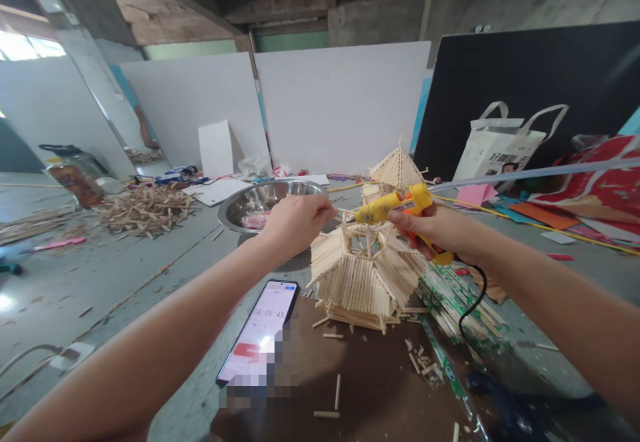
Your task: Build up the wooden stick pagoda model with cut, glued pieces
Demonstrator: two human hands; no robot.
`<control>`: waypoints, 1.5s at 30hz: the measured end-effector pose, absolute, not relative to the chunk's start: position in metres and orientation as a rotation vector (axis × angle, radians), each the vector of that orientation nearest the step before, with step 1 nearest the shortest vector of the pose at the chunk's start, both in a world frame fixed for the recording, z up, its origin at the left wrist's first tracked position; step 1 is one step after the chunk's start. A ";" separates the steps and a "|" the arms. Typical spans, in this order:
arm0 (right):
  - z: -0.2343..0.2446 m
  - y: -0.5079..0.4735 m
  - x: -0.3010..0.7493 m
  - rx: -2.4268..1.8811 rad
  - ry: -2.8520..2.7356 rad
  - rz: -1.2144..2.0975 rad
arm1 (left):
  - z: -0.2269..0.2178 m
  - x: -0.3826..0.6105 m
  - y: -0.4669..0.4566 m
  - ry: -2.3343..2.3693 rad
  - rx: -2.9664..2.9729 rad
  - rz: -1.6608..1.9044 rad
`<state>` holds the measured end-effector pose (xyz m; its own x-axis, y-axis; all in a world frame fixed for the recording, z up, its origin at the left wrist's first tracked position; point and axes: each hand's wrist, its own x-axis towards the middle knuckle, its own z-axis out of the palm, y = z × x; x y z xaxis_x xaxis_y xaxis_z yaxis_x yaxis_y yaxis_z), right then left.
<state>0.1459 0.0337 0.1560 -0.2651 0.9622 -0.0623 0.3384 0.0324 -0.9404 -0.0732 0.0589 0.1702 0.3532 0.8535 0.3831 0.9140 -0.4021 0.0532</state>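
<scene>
My right hand [425, 229] grips a yellow hot glue gun [385, 207], its nozzle pointing left. Close to that nozzle, my left hand [300, 222] is pinched on a short wooden stick [344, 214], mostly hidden by the fingers. Both hands hover over the open top of a model roof [357, 285] built from thin wooden sticks, which stands on a brown board [295, 389]. Behind the glue gun rises a second, pointed stick roof [399, 165]. A black cord [483, 289] hangs from the gun's grip.
Left of the model lies a phone [260, 329] showing a timer. A metal bowl [227, 212] sits behind it. Loose sticks [337, 392] lie on the board, and clear green-printed packets [450, 295] are at right. A stick pile [150, 207] and a bottle [75, 179] stand far left.
</scene>
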 end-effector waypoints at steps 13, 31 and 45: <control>0.153 0.036 0.150 -1.289 -1.696 1.165 | 0.171 -0.071 0.059 -1.594 -2.475 -0.512; 0.155 0.034 0.149 -1.292 -1.719 1.181 | 0.171 -0.068 0.056 -1.567 -2.478 -0.445; 0.154 0.034 0.151 -1.277 -1.735 1.158 | 0.171 -0.064 0.054 -1.499 -2.428 -0.380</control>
